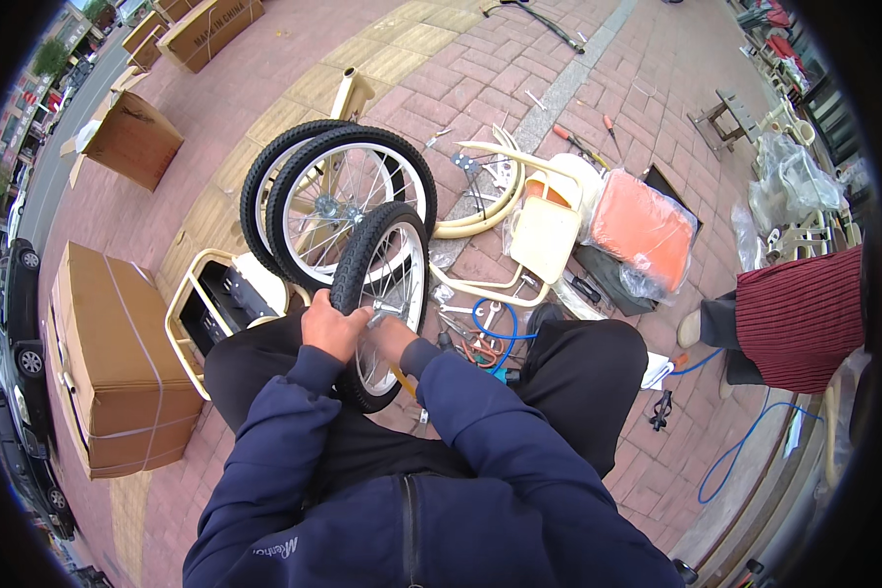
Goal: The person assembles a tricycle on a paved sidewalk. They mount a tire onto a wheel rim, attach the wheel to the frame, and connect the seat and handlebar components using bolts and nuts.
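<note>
The fingers of our left hand (329, 327) are closed over the tyre (349, 282) of the small wheel (386, 212), thumb toward the spokes (399, 265); those of our right hand (390, 339), just beside them on the spoke side, are bent inward but blurred, so we cannot tell how far open they are or whether they pinch something. A yellow strip (403, 381) shows just below the right fingers, and we cannot tell whether they hold it. The wheel stands roughly upright between our legs (588, 372), part of it rising ahead of the left fingers and the rest dropping below them. We judge it light for its size, stiff at the rim (360, 368) and a little springy in the rubber. The knobbly tread should not slip in our grasp, though the round shape will want to roll or swing if held at one spot only. The tyre, with the palm wrapped across its width, looks the best place to take hold; we would keep pressure off the spokes, which are thin and likely to bend. Beyond the fingers, two bigger wheels (277, 218) stand close together; to the fingers' right lie wrenches (487, 316) and a blue cable (513, 339), and to their left, a cream rack (180, 316).
</note>
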`<move>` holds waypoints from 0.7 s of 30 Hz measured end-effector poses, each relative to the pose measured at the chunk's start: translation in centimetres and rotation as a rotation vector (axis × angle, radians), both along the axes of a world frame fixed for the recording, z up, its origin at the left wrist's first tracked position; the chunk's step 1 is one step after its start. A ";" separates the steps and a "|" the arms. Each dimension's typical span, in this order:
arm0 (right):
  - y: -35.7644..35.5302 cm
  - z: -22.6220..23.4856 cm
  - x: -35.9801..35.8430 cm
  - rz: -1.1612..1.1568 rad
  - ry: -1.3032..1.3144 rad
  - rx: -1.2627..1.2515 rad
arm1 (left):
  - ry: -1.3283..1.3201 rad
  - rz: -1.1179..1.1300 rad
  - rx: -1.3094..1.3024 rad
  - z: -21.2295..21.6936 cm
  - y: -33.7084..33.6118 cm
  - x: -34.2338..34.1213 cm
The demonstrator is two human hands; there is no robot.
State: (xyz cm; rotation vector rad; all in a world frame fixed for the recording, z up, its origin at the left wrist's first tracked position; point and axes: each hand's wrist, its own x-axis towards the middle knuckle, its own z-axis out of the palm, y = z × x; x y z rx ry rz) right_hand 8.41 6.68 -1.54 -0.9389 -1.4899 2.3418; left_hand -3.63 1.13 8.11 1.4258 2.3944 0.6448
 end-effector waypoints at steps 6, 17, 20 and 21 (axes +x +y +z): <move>0.2 -0.6 0.9 0.067 0.131 -0.180 | -0.120 0.085 -0.025 1.0 0.3 0.5; 0.3 -1.2 0.2 0.113 0.027 -0.035 | -0.147 0.122 -0.009 1.6 0.3 1.4; 0.0 -0.7 0.0 0.068 0.005 0.031 | -0.085 0.048 0.030 1.1 0.2 1.0; 0.0 -0.6 0.1 0.065 0.004 0.057 | -0.065 0.043 -0.004 1.1 0.2 1.0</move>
